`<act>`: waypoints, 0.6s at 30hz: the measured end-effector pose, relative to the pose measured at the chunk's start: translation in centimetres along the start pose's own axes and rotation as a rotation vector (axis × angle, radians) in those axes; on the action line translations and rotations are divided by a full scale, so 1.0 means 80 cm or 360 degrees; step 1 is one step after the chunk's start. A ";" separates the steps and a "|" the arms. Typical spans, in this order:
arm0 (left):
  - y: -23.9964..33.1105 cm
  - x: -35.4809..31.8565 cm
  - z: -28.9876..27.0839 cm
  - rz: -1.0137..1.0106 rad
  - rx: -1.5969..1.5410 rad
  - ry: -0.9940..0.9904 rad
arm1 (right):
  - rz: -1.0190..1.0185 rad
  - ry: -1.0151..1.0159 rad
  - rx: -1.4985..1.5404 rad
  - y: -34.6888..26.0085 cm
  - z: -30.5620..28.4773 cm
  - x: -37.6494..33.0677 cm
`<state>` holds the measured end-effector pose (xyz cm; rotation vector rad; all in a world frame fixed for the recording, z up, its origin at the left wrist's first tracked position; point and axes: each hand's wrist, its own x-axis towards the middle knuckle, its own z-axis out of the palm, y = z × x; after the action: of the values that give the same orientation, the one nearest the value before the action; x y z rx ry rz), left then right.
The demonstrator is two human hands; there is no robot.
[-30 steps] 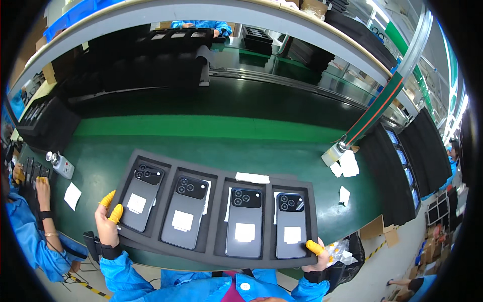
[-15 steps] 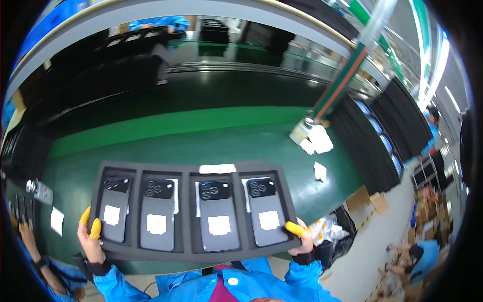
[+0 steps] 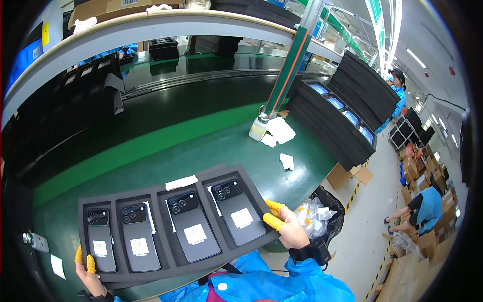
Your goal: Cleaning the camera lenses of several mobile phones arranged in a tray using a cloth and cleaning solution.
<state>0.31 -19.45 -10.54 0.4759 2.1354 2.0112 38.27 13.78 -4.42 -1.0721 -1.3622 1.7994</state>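
Note:
Between both hands I hold a black foam tray (image 3: pixel 168 241), gripped at its two short ends. Several dark phones lie in its separate slots, camera side up, each with a white label; one is the leftmost phone (image 3: pixel 103 232), another the rightmost phone (image 3: pixel 236 202). Paper slips show beside some phones. A white strip (image 3: pixel 181 182) sits on the tray's far rim. My left hand (image 3: pixel 90 277), with yellow finger cots, is closed on the left end. Closed on the right end is my right hand (image 3: pixel 292 230), also in yellow cots. The tray slants, its right end farther away.
Under the tray runs a green worktable (image 3: pixel 151 173). White papers (image 3: pixel 280 130) and a small bottle (image 3: pixel 259 127) lie by the post (image 3: pixel 289 70). Black foam trays (image 3: pixel 327 121) are stacked at right. A bag of waste (image 3: pixel 317 221) stands beside the table; a person (image 3: pixel 427 209) bends near cartons.
My view has swung to the right, so the tray sits lower and further left in it. The tray now slants, its left end nearer me. Both hands keep their hold.

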 end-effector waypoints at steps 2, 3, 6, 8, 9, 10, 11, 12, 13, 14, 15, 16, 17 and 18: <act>-0.001 0.003 -0.002 0.0027 0.0052 -0.0020 | -0.0018 0.0009 0.0009 0.006 0.000 0.004; -0.002 0.004 -0.003 0.0058 0.0105 -0.0024 | -0.0037 0.0003 0.0017 0.008 0.000 0.006; -0.002 0.001 -0.002 0.0075 0.0051 -0.0001 | -0.0122 0.0040 0.0030 0.017 0.003 0.006; -0.006 0.005 -0.010 0.0063 0.0033 -0.0026 | -0.0180 0.0062 -0.0008 0.019 -0.002 0.010; -0.006 0.003 -0.012 0.0038 0.0029 -0.0044 | -0.0219 0.0079 -0.0046 0.022 -0.004 0.012; -0.005 0.001 -0.011 0.0032 0.0033 -0.0039 | -0.0213 0.0074 -0.0048 0.019 -0.005 0.014; -0.004 0.002 -0.010 0.0041 0.0096 -0.0040 | -0.0241 0.0046 -0.0088 0.013 -0.006 0.020; -0.001 0.003 -0.007 0.0047 0.0161 -0.0038 | -0.0266 0.0015 -0.0128 0.007 -0.005 0.029; -0.001 0.008 -0.013 0.0135 0.0323 -0.0004 | -0.0314 -0.0006 -0.0198 0.002 -0.004 0.043; 0.000 0.028 -0.022 0.0125 0.0358 -0.0031 | -0.0382 -0.0031 -0.0261 -0.008 0.006 0.058; 0.012 0.048 -0.018 0.0190 0.0381 -0.0116 | -0.0432 -0.0056 -0.0335 -0.019 0.014 0.074; 0.024 0.069 -0.012 0.0112 0.0400 -0.0117 | -0.0442 -0.0056 -0.0393 -0.031 0.022 0.094; 0.022 0.092 -0.001 0.0187 0.0336 -0.0129 | -0.0449 -0.0056 -0.0451 -0.039 0.026 0.122; 0.031 0.115 0.018 0.0136 0.0286 -0.0150 | -0.0532 -0.0058 -0.0512 -0.041 0.024 0.155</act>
<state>-7.52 -14.83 -7.34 0.6848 2.2843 1.8063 30.77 24.34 -3.82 -0.9039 -1.7784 1.3945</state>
